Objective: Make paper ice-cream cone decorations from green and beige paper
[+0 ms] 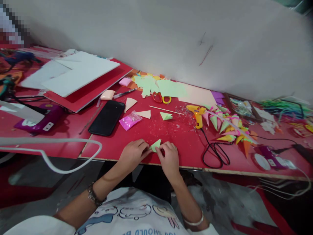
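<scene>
Head view, folded green paper [156, 145]: sitting lower centre of frame, above the front edge of the counter [188, 147].
Left hand [134, 151]: pinching the paper's left side.
Right hand [169, 157]: pinching its lower right.
Tear risk: the pinches could be pulling unevenly, skewing or ripping thin paper.
Debris risk: pale scraps [178, 126] are lying nearby, possibly catching in folds.
Cord risk: the black cord [215, 153] is looping right of centre; a snagging forearm could be dragging the glue gun [198, 117].
</scene>
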`<state>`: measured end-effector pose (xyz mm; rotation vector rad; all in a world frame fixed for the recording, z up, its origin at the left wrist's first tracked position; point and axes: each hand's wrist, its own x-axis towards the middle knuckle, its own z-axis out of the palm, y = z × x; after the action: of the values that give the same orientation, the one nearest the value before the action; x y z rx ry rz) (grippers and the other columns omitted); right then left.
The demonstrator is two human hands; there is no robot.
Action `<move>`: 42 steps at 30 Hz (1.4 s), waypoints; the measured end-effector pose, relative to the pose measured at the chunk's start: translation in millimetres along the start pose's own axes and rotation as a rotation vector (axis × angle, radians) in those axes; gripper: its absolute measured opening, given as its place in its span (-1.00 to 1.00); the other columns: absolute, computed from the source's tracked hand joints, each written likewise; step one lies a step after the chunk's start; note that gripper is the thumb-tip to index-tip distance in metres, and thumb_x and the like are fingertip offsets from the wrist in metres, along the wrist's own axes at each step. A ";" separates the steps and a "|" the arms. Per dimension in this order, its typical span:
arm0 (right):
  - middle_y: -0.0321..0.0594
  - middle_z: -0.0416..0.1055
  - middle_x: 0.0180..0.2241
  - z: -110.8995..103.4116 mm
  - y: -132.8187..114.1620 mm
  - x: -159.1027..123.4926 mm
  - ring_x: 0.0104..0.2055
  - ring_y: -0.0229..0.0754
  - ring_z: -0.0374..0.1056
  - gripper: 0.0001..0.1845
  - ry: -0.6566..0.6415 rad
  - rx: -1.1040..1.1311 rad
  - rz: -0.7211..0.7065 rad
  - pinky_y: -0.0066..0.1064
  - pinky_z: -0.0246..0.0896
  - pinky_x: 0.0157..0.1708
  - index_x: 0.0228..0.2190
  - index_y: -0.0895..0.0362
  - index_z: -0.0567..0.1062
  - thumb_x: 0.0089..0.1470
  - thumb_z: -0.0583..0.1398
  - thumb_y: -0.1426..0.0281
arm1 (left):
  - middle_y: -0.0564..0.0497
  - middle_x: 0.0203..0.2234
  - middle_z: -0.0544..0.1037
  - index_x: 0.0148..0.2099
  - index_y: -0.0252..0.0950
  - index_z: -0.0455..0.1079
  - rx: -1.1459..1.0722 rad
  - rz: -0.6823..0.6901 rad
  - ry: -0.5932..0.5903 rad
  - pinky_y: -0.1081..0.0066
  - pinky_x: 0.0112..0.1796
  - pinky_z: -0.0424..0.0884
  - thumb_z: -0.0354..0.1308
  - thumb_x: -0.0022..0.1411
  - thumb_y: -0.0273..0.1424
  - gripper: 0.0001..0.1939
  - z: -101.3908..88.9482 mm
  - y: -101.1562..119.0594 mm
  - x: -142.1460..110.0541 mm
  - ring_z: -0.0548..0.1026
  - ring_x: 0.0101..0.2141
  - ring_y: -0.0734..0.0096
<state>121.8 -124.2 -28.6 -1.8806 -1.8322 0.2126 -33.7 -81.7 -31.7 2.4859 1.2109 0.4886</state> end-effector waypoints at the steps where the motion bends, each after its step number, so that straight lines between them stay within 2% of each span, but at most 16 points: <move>1: -0.26 0.28 -0.50 0.0 -0.1 0.1 -0.38 -0.23 0.17 -0.78 -0.005 -0.006 0.007 -0.40 0.04 -0.35 -0.57 0.13 0.32 0.04 0.05 0.31 | 0.03 -0.46 0.38 -0.35 -0.32 0.31 0.004 -0.003 0.003 0.48 -0.39 0.22 -0.07 0.19 -0.28 -0.77 -0.3 0.5 0.5 0.33 -0.43 0.49; 9: -0.25 0.25 -0.50 2.8 -1.7 -0.2 -0.38 -0.21 0.16 -0.79 0.023 0.003 0.036 -0.40 0.07 -0.38 -0.57 0.12 0.28 0.04 0.05 0.32 | 0.07 -0.55 0.40 -0.41 -0.30 0.28 0.098 -0.024 -0.030 0.45 -0.44 0.13 -0.07 0.18 -0.24 -0.74 -5.9 2.1 7.9 0.32 -0.52 0.50; 20: -0.20 0.25 -0.50 6.3 -6.6 2.2 -0.40 -0.17 0.16 -0.77 0.064 -0.088 0.042 -0.35 0.05 -0.39 -0.60 0.10 0.25 0.06 -0.01 0.38 | 0.07 -0.58 0.43 -0.45 -0.29 0.28 0.157 -0.103 -0.109 0.39 -0.42 0.12 -0.05 0.16 -0.26 -0.76 -7.8 8.3 14.3 0.36 -0.51 0.43; 25: -0.19 0.24 -0.49 6.0 -8.7 3.4 -0.38 -0.16 0.15 -0.79 0.061 -0.127 0.057 -0.33 0.04 -0.37 -0.59 0.10 0.23 0.06 -0.01 0.39 | 0.02 -0.39 0.38 -0.36 -0.28 0.27 0.205 -0.038 -0.063 0.36 -0.34 0.15 -0.06 0.17 -0.34 -0.85 -11.3 10.2 13.7 0.32 -0.31 0.34; 29: -0.18 0.23 -0.48 4.5 -9.0 3.5 -0.36 -0.14 0.14 -0.79 0.070 -0.128 0.061 -0.31 0.04 -0.33 -0.58 0.10 0.23 0.05 0.00 0.37 | 0.02 -0.30 0.34 -0.22 -0.24 0.26 0.118 -0.002 -0.105 0.37 -0.30 0.16 -0.09 0.19 -0.37 -0.85 -12.8 3.5 13.5 0.29 -0.26 0.36; 32: -0.17 0.25 -0.45 3.6 -8.9 3.1 -0.33 -0.13 0.15 -0.83 0.082 -0.119 0.069 -0.29 0.05 -0.30 -0.51 0.12 0.26 0.06 -0.01 0.36 | 0.03 -0.24 0.31 -0.08 -0.18 0.22 0.055 0.087 -0.149 0.40 -0.26 0.17 -0.08 0.18 -0.42 -0.76 -13.4 -4.4 15.1 0.27 -0.21 0.40; 36: -0.11 0.29 -0.33 3.0 -8.7 3.3 -0.25 -0.10 0.16 -0.85 0.083 -0.084 0.043 -0.24 0.06 -0.23 -0.31 0.15 0.30 0.04 0.01 0.40 | 0.02 -0.21 0.29 0.09 -0.09 0.07 0.051 0.187 -0.165 0.43 -0.25 0.17 -0.10 0.17 -0.50 -0.56 -13.8 -11.9 18.1 0.27 -0.19 0.42; 40: -0.07 0.30 -0.27 3.7 -9.0 3.4 -0.21 -0.07 0.17 -0.79 0.089 -0.050 0.003 -0.20 0.09 -0.22 -0.23 0.14 0.32 0.04 0.01 0.43 | 0.02 -0.20 0.29 0.05 -0.05 0.15 0.074 0.238 -0.172 0.42 -0.25 0.18 -0.09 0.17 -0.49 -0.59 -13.6 -15.5 20.5 0.28 -0.20 0.41; 42: -0.02 0.28 -0.17 4.7 -9.7 1.2 -0.09 -0.04 0.14 -0.71 0.086 -0.091 -0.012 -0.17 0.06 -0.14 -0.14 0.17 0.29 0.05 0.00 0.44 | 0.02 -0.20 0.29 0.02 -0.02 0.20 0.080 0.261 -0.179 0.42 -0.24 0.19 -0.08 0.17 -0.46 -0.63 -14.0 -16.9 21.0 0.28 -0.19 0.41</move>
<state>111.1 -122.2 -28.1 -1.9084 -1.8222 0.0437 -39.3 -53.0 -23.3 2.7050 0.8587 0.2764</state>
